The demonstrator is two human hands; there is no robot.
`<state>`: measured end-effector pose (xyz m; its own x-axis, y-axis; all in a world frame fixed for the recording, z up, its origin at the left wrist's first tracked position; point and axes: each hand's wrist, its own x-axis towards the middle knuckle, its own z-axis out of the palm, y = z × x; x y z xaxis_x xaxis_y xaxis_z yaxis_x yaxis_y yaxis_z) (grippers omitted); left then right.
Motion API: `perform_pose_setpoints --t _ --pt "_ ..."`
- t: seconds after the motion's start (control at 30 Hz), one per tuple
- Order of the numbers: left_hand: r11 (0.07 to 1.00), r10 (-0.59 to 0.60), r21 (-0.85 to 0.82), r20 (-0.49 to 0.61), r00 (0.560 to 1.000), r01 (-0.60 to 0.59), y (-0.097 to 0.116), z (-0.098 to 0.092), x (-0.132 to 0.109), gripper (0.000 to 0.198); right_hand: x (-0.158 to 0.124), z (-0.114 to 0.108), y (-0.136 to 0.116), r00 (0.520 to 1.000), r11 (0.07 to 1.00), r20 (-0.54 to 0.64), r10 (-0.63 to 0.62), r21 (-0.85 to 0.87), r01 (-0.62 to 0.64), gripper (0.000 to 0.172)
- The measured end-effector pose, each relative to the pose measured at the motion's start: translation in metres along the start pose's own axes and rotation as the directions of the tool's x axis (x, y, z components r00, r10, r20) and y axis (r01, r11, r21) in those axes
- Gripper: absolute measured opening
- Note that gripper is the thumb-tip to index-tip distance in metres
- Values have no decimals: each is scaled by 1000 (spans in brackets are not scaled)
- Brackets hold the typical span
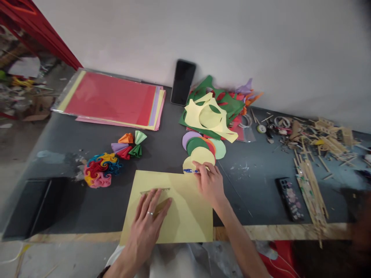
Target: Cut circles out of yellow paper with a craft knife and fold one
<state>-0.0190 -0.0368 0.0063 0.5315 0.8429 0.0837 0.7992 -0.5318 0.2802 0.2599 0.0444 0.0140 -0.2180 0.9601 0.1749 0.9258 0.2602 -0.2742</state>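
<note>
A yellow paper sheet [185,216] lies at the near edge of the dark table [255,181]. My left hand [149,218], a ring on one finger, lies flat with fingers spread on a clear ruler [155,190] that rests on the sheet. My right hand [209,184] is closed on a blue pen [191,171] at the sheet's top right corner, its tip pointing left. Just beyond the pen lies a stack of paper circles [203,148] in yellow, green, orange and purple.
A stack of coloured paper sheets [111,99] lies at the back left. A black phone [182,82] leans on the wall, beside cut paper scraps [214,110]. Folded paper pieces [130,144] and a multicoloured paper ball [100,169] sit left. Another phone [290,199] and wooden sticks [311,187] lie right.
</note>
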Motion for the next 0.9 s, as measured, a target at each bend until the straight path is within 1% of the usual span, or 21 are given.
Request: perform_pose_setpoints --t 0.13,0.17,0.23,0.3,0.4,0.47,0.53,0.63,0.7,0.73,0.77,0.83,0.87,0.9 --pt "999 24 38 38 999 -25 4 0 1 71 -3 0 3 989 990 62 -134 56 130 22" --pt "998 22 50 44 999 -25 5 0 0 72 -3 0 4 988 989 59 -139 52 136 21" --pt "997 11 77 54 998 -15 7 1 0 72 -4 -1 5 995 995 14 -101 26 100 23" --pt "996 4 93 62 998 -9 8 2 0 72 -6 -1 7 997 997 -24 -68 37 69 24" --pt "995 11 99 67 998 -17 9 2 0 72 -9 -1 11 994 990 15 -110 94 109 22" --pt "993 16 111 68 998 -23 10 2 1 74 -10 0 13 992 989 31 -119 88 116 20" --pt "991 26 127 77 997 -35 12 1 3 76 -13 1 16 998 996 -13 -62 67 63 22" --pt "989 36 137 73 997 -46 16 2 5 75 -24 -2 17 989 991 -100 112 91 -103 31" --pt "989 35 142 67 997 -44 19 2 7 73 -37 -6 14 956 956 -120 267 158 -247 34" --pt "988 35 146 66 997 -45 20 2 9 71 -46 -8 12 927 923 -123 354 208 -325 32" --pt "987 37 153 71 997 -48 22 3 10 70 -55 -9 10 879 869 -134 459 273 -412 29" --pt "985 44 165 79 996 -56 25 3 13 66 -73 -10 7 758 721 -105 644 416 -555 23" --pt "984 48 166 80 996 -60 26 3 14 65 -82 -9 7 699 634 -84 711 508 -584 18" --pt "985 49 163 81 996 -62 27 3 16 66 -89 -9 8 657 565 -59 751 572 -595 15"
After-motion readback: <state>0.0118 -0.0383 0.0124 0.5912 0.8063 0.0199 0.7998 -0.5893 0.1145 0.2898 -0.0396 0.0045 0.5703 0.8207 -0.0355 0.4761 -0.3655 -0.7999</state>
